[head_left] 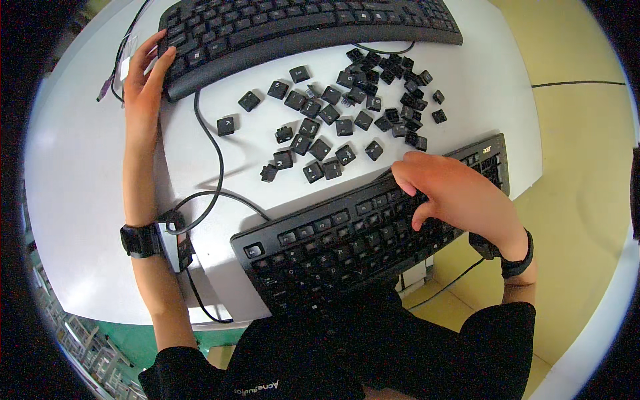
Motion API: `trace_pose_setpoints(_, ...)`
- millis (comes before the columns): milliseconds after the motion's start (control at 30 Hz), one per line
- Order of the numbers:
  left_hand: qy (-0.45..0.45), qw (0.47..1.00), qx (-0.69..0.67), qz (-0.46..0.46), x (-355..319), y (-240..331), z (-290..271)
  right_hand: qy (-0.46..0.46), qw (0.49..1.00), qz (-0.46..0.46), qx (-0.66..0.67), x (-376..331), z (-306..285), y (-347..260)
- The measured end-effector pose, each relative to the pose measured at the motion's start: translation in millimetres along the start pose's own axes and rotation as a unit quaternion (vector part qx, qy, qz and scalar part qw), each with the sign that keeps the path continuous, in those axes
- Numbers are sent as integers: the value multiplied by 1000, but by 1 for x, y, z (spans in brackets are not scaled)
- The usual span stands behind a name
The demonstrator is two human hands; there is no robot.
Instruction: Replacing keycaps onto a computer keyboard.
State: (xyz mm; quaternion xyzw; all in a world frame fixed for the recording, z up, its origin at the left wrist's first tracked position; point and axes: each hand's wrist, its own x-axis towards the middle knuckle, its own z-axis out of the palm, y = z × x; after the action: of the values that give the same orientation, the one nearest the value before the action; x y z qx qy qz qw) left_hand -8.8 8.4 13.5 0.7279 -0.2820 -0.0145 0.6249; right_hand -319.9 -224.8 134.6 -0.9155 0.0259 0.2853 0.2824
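Note:
My left hand grips the left end of a black keyboard at the far side of the table, its thumb and fingers around the corner. Closer to me, a second black keyboard lies slanted along the near table edge, partly over my lap. Over its right part hovers my right hand, fingers bent and thumb apart from the forefinger. I see nothing between them. Some fingers of this hand are hidden. Loose black keycaps lie scattered between the two keyboards, some upright and some on their sides or upside down.
Under everything is a white table. A black cable loops from the far keyboard toward a small box-like device by my left forearm. Dark bands circle both wrists. At left lies a cable with a purple plug.

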Motion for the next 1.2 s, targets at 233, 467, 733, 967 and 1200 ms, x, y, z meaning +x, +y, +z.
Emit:
trace_pose_setpoints(233, 12, 1000, 24, -10, -3, 6, 3, 68, 996, -23, -52, -4, 7, -2)
trace_pose_setpoints(467, 29, 999, 12, -3, 1, -2, 5, 52, 996, 29, -62, -5, 12, -11)
trace_pose_setpoints(733, 13, 1000, -17, 3, 2, -1, 6, 73, 996, 38, -20, -4, 21, -6)
trace_pose_setpoints(967, 15, 1000, 5, -1, 2, -10, 0, 27, 998, -62, -7, -2, 6, 20)
trace_pose_setpoints(1200, 9, 1000, -27, -12, 2, -4, 3, 300, 943, -14, -146, 9, 6, 34)
